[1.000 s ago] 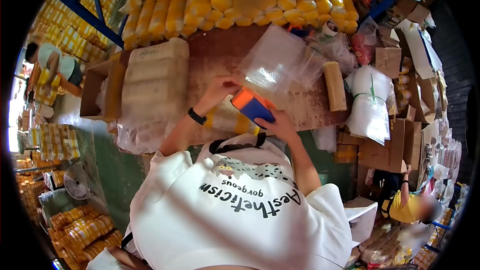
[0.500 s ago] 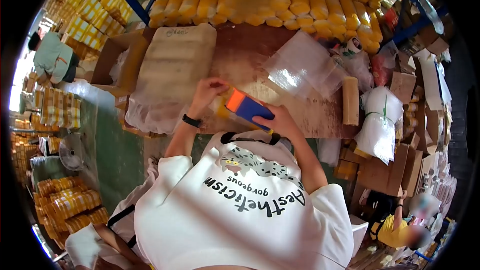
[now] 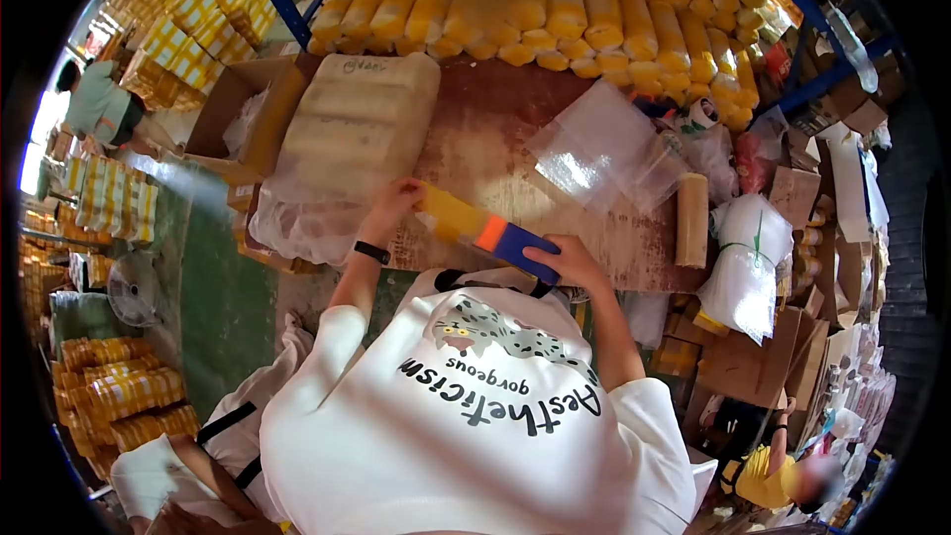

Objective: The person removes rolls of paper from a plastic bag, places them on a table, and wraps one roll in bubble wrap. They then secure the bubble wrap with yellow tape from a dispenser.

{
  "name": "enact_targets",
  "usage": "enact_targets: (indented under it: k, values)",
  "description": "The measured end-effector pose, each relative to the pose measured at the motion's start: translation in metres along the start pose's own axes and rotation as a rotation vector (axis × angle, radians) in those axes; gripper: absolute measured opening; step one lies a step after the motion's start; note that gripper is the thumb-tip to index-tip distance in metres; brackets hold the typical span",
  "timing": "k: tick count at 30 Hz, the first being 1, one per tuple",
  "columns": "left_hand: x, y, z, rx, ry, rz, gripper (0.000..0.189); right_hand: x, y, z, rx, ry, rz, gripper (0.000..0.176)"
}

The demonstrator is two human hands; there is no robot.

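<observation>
My left hand (image 3: 391, 200), with a black watch on the wrist, grips the left end of a long yellow wrapped roll (image 3: 451, 215) that lies slanted at the near edge of the worn wooden table (image 3: 495, 139). An orange and blue block-shaped tool (image 3: 510, 237) rests on the right part of the roll. My right hand (image 3: 567, 264) is closed on the tool's blue end. Below both hands my white printed shirt fills the view.
Stacked yellow rolls (image 3: 555, 0) line the table's back. A big tan wrapped bundle (image 3: 357, 124) and an open cardboard box (image 3: 238, 109) sit left; clear plastic bags (image 3: 594, 144), a tan roll (image 3: 691, 218) and a white bundle (image 3: 745, 258) sit right. Other people work at far left (image 3: 94, 99) and lower right (image 3: 783, 476).
My left hand slid left along the yellow roll, so more of it shows. The tool and my right hand moved down and right, toward my body. The view shifted slightly.
</observation>
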State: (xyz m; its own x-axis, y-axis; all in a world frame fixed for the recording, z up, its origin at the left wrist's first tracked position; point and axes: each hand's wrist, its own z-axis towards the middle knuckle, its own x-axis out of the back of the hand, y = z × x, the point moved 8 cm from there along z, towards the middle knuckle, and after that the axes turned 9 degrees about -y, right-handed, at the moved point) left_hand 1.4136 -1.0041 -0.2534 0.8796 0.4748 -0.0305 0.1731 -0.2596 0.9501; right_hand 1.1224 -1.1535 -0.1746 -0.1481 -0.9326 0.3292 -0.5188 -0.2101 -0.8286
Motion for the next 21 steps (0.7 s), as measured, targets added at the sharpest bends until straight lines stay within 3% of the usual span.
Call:
enact_targets:
  k: [6,15,18,21]
  values:
    - [0.008,-0.043,0.011,-0.184,0.195,0.089,0.016,-0.017,-0.009,0.006,0.092,0.032,-0.043,0.046]
    - [0.015,-0.061,0.023,-0.109,0.235,0.141,0.018,-0.028,0.000,0.017,0.055,0.066,-0.104,0.053]
    - [0.019,-0.051,0.017,-0.076,0.307,0.130,0.018,-0.029,0.000,0.020,0.073,0.080,-0.112,0.054]
    - [0.022,-0.026,0.009,-0.242,0.344,0.270,0.018,-0.029,-0.001,0.022,0.081,0.092,-0.111,0.055]
